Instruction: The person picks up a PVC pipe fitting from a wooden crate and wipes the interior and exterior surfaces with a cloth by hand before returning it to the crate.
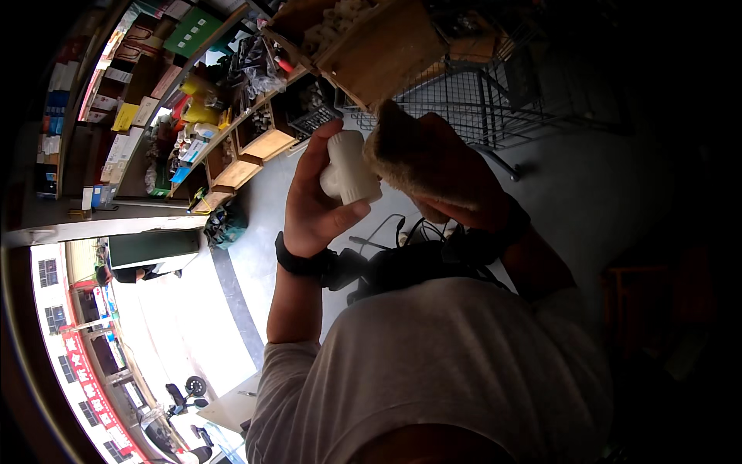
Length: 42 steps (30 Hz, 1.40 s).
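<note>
A white plastic pipe tee fitting (355,168) is gripped in my left hand (313,200), with the thumb near its lower end and the fingers behind its upper end. Close beside it on the right, my right hand (458,174) holds a brownish fuzzy cloth (400,153), which hangs over the fingers. The cloth's edge is near the tee's side; whether they touch I cannot tell. Both hands are raised in front of my chest, and the right one lies in deep shadow.
A wooden box (377,52) of white fittings stands ahead, beside a wire mesh cart (481,104). Shelves with boxes and wooden bins (269,142) run along the left. A dark green bag (226,226) sits on the floor near the open doorway. A person (130,274) is outside.
</note>
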### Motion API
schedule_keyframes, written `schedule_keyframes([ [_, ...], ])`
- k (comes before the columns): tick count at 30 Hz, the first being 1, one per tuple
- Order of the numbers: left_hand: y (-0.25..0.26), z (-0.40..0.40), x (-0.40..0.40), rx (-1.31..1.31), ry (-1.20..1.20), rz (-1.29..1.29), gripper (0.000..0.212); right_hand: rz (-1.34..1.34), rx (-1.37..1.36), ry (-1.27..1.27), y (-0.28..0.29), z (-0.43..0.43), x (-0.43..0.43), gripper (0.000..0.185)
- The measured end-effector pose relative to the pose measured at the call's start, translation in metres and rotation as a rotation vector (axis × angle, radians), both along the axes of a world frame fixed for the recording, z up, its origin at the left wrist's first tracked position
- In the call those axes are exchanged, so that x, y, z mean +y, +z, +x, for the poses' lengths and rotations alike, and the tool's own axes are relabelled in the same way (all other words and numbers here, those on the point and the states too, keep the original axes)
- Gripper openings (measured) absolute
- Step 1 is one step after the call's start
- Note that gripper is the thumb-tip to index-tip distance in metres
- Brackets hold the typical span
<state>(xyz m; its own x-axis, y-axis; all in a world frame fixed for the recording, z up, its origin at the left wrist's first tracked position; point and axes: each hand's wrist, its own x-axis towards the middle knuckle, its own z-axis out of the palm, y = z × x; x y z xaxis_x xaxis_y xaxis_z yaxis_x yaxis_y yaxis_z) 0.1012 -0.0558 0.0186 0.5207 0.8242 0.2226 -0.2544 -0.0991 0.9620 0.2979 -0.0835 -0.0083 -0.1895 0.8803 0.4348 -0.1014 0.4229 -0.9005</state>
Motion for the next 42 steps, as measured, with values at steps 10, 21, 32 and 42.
schedule_keyframes([
  [10,-0.003,-0.079,0.014,-0.064,-0.013,-0.006,0.089,-0.288,0.134,0.333,-0.001,-0.085,0.003,0.049],
  [21,-0.014,-0.158,0.019,-0.073,-0.101,0.034,0.083,0.273,-0.074,-0.213,-0.001,-0.165,0.003,0.042],
  [32,-0.013,-0.13,0.012,-0.259,-0.278,-0.099,0.085,0.364,-0.242,-0.294,0.007,-0.145,-0.015,0.04],
  [42,-0.002,-0.042,-0.003,-0.222,-0.116,-0.215,0.067,0.508,-0.467,-0.339,-0.008,-0.028,-0.032,0.035],
])
